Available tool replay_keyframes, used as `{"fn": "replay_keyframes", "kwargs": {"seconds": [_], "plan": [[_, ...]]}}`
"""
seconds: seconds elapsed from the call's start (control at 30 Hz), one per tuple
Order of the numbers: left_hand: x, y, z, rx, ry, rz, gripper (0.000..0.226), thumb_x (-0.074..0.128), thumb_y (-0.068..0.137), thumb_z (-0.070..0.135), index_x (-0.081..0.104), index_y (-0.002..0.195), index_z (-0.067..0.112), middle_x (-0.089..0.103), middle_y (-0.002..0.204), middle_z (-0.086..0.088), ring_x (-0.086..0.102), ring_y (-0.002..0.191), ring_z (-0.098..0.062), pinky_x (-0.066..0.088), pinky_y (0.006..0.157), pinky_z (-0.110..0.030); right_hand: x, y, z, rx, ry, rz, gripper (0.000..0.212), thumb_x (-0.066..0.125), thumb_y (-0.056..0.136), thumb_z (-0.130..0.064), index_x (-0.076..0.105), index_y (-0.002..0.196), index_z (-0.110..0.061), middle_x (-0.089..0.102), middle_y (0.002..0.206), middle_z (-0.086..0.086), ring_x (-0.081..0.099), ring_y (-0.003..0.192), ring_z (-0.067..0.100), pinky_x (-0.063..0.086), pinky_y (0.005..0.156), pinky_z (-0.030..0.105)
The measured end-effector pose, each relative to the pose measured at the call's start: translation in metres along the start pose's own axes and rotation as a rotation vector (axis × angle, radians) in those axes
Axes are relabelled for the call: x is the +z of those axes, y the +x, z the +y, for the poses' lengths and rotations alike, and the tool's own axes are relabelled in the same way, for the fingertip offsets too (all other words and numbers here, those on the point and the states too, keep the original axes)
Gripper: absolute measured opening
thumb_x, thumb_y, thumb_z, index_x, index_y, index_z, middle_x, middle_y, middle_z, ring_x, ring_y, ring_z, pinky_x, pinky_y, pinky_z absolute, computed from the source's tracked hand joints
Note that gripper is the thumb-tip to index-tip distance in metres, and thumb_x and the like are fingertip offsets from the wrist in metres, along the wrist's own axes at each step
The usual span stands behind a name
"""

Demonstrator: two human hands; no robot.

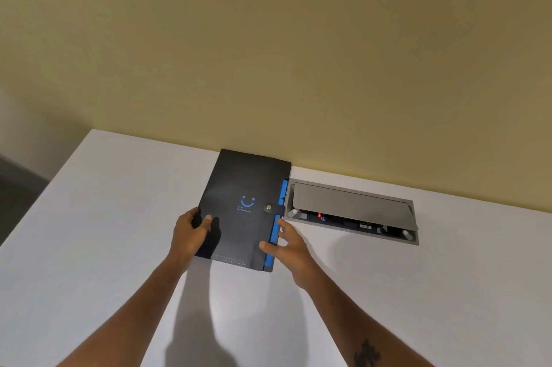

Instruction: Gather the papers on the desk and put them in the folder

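Observation:
A black folder (pixel 242 187) with a blue smiley print lies closed on the white desk (pixel 89 247), its snap strap fastened at the right edge. Blue inner tabs (pixel 283 192) show along that right side. My left hand (pixel 191 235) grips the folder's lower left edge, thumb on the cover. My right hand (pixel 288 247) rests at the lower right edge, fingers spread, thumb touching the cover and the blue tabs. No loose papers are visible on the desk.
A grey cable box (pixel 352 211) is set into the desk right of the folder, its lid part-raised over sockets. A yellow wall (pixel 268 53) runs behind the desk. The desk's left edge drops to a dark floor (pixel 15 202).

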State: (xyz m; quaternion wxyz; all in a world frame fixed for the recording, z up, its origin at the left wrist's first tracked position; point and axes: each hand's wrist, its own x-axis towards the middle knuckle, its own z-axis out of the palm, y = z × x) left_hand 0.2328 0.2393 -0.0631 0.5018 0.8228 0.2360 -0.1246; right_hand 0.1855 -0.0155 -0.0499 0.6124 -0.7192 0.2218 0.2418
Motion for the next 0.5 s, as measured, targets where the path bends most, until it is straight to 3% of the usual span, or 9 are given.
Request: {"fn": "replay_keyframes", "kwargs": {"seconds": [0.33, 0.5], "plan": [[0.003, 0.001, 0.000, 0.021, 0.039, 0.036, 0.044, 0.064, 0.101, 0.028, 0.057, 0.140, 0.008, 0.064, 0.142, -0.014, 0.061, 0.131, -0.040, 0.051, 0.106, -0.047, -0.007, -0.007, -0.004, -0.003, -0.040, 0.005, 0.086, 0.083, 0.089, -0.030, 0.034, 0.160, -0.033, 0.035, 0.168, 0.001, 0.040, 0.152, 0.026, 0.045, 0.115, 0.045], [0.003, -0.017, 0.006, 0.125, 0.154, 0.108, 0.020, 0.066, 0.098, 0.026, 0.067, 0.113, 0.013, 0.074, 0.111, -0.010, 0.070, 0.109, -0.039, 0.060, 0.094, -0.055, -0.036, -0.041, 0.005, 0.018, -0.193, 0.016, 0.078, 0.080, 0.091, -0.033, 0.039, 0.157, -0.035, 0.038, 0.166, -0.002, 0.044, 0.148, 0.022, 0.046, 0.114, 0.039]]}}
